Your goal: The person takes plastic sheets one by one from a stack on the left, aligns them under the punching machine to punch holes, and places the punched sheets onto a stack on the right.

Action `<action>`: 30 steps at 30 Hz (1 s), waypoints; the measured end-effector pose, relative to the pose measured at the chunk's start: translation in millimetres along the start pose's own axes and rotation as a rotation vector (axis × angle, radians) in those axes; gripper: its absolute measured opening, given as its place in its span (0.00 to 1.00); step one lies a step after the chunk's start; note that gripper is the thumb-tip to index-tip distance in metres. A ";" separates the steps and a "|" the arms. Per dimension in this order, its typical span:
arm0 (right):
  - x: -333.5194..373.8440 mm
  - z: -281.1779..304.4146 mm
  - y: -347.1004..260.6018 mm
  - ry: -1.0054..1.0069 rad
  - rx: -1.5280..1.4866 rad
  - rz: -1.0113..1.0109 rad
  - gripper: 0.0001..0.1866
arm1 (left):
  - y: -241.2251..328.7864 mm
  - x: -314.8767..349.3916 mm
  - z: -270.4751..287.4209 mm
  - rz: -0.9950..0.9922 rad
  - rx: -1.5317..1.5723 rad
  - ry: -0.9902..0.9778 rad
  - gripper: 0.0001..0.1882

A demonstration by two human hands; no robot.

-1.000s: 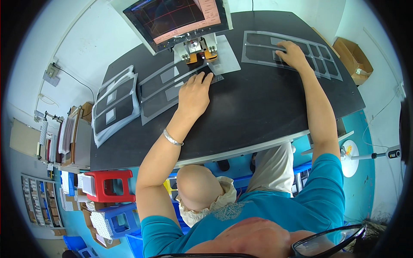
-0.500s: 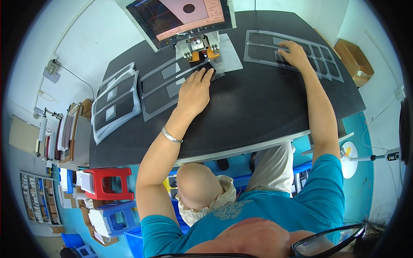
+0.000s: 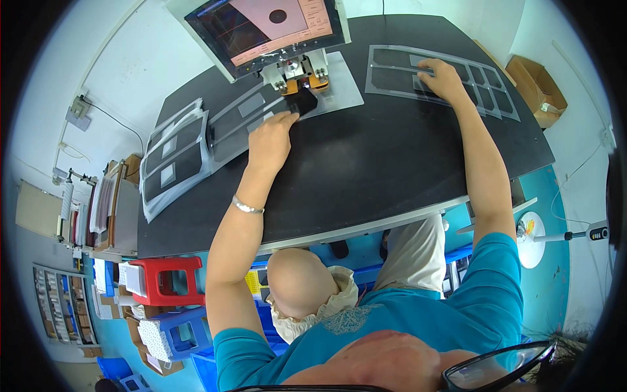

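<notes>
My left hand point(image 3: 270, 142) is closed, its fingertips pinching the near edge of a clear film sheet point(image 3: 225, 145) with dark panels. The sheet's right end lies under the orange-tipped parts of a bench machine point(image 3: 294, 70), by a black piece point(image 3: 302, 102). Its left end meets a pile of similar sheets point(image 3: 176, 155). Over at the right, my right hand point(image 3: 443, 81) rests on another group of clear sheets point(image 3: 480, 88), thumb and forefinger apart. Whether its fingertips lift any edge is too small to tell.
The machine's monitor point(image 3: 261, 29) stands at the back of the black table point(image 3: 366, 170). A white plate point(image 3: 346, 81) lies beneath the machine. An open cardboard box point(image 3: 539, 91) sits beyond the table's right edge. A red stool point(image 3: 166, 281) and a blue stool point(image 3: 183, 330) stand at the lower left.
My left hand has moved left and a little nearer, its fingers going from flat to pinched. The film sheet has slid left toward the pile. My right hand has barely moved.
</notes>
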State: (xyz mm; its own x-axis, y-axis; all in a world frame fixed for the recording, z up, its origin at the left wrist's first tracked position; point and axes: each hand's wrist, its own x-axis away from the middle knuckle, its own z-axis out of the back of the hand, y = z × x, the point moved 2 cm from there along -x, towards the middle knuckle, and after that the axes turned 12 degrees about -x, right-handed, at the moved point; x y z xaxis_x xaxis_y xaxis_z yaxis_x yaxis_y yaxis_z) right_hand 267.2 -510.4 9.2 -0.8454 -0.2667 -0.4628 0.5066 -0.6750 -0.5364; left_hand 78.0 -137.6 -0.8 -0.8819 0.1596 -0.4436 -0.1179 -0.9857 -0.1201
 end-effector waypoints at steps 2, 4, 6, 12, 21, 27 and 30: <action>1.0 -1.4 1.2 0.000 -0.018 0.010 0.17 | 1.6 -9.9 -6.3 0.023 -0.099 0.067 0.20; 1.1 -1.7 -0.5 0.002 -0.031 0.019 0.17 | -0.7 -15.9 -13.2 0.036 -0.117 0.060 0.22; 0.7 -4.0 -1.1 -0.015 -0.032 -0.018 0.17 | -5.1 -18.3 -18.2 0.089 -0.180 0.038 0.23; 2.4 -1.2 -3.8 -0.008 -0.052 -0.009 0.17 | -10.0 -18.5 -22.3 0.050 -0.092 0.027 0.23; 3.3 -7.3 -21.0 0.012 -0.154 0.022 0.16 | -12.0 -17.1 -22.9 0.059 -0.035 0.076 0.22; 20.3 -25.2 -71.1 -0.309 -0.664 -0.250 0.20 | -0.6 -13.5 -0.6 -0.035 -0.052 0.076 0.21; 35.7 -28.4 -101.7 -0.507 -0.817 -0.406 0.25 | 33.2 1.6 19.9 -0.108 0.075 0.141 0.22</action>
State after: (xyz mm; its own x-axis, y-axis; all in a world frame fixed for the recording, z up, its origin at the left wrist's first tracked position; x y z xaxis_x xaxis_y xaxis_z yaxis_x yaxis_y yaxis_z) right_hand 190.3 -431.8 27.2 -0.8539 -0.5091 0.1083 -0.0307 -0.1583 -0.9869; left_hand 63.6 -171.2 12.2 -0.7902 0.2652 -0.5526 -0.2465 -0.9629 -0.1096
